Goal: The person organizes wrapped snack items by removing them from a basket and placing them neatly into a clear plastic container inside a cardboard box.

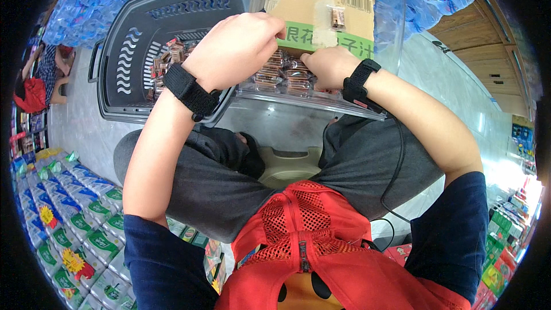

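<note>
My left hand (244, 40) is closed, fingers curled, over the left side of a clear plastic bin (313, 102), at the near edge of a tan cardboard box (321, 0). Its fingertips are hidden, so I cannot see what they grip. My right hand (332, 68) reaches into the bin, fingers bent down among small wrapped snack packets (284, 77) lying in front of the box. What it pinches is covered by the hand. One single packet (337, 17) rests on the box. Both wrists wear black straps.
Left of the bin stands a dark grey basket (117, 100) with more wrapped packets (175, 51). Blue-wrapped bottle packs (86, 11) line the back. Green and white packages (86, 224) are stacked at lower left. A beige stool (290, 166) shows between my legs.
</note>
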The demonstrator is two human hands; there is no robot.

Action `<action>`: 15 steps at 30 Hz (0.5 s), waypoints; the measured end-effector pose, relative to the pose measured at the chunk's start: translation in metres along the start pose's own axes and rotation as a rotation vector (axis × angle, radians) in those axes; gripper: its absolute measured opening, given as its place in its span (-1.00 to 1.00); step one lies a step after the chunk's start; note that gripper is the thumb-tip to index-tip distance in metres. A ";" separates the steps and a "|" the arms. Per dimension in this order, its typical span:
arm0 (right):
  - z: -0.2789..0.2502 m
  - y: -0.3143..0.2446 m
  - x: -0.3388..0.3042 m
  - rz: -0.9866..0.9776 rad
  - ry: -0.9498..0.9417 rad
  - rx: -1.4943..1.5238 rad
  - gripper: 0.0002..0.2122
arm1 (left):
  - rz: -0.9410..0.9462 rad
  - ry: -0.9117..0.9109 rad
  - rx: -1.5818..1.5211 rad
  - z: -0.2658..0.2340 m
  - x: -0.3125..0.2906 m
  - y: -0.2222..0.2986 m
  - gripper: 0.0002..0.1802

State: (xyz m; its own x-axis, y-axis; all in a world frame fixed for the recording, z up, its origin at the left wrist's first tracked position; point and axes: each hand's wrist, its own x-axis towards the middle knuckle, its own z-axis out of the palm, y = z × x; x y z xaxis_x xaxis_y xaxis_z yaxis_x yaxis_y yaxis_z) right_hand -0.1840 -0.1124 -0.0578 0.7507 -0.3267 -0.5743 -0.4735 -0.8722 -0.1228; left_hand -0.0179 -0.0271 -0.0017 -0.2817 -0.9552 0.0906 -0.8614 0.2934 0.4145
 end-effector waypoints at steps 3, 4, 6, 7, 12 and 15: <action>-0.003 -0.005 0.000 -0.014 -0.010 -0.017 -0.63 | -0.004 0.021 0.052 0.001 -0.004 -0.001 -0.85; -0.003 -0.006 0.000 -0.026 -0.004 -0.019 -0.64 | 0.012 -0.026 0.101 0.002 -0.005 -0.002 -0.84; 0.001 -0.006 0.003 -0.026 0.014 -0.059 -0.63 | 0.027 -0.073 0.149 0.007 -0.006 -0.006 -0.82; 0.003 -0.006 0.004 -0.025 0.036 -0.097 -0.63 | 0.097 0.077 0.278 0.010 -0.006 -0.008 -0.76; 0.011 -0.009 0.009 -0.046 0.167 -0.175 -0.67 | -0.087 0.430 0.333 0.008 -0.008 -0.015 -0.45; 0.014 -0.005 0.007 -0.057 0.227 -0.176 -0.73 | -0.475 0.216 0.180 0.010 -0.011 -0.010 -0.57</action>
State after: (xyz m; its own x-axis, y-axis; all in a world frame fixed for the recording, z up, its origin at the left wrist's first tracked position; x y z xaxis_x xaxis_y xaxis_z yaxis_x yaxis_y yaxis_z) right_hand -0.1824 -0.1050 -0.0721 0.8671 -0.3310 -0.3724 -0.3552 -0.9348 0.0038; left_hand -0.0101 -0.0188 -0.0161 0.2326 -0.9648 0.1228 -0.9366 -0.1882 0.2955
